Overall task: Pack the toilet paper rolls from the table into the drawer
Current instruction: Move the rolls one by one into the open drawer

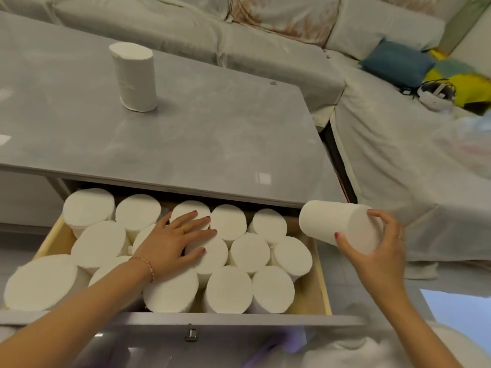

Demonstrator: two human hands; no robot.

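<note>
Lying sideways in right grip [377, 251], roll [334, 224] beside drawer [322, 288].

A home living room: a covered corner sofa [265, 49] with cushions [396, 62] behind a grey table [186, 128].

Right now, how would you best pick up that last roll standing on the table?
Probably around the middle of the roll on the table, from the near side. It stands upright with nothing beside it, so fingers can wrap its round wall.
</note>
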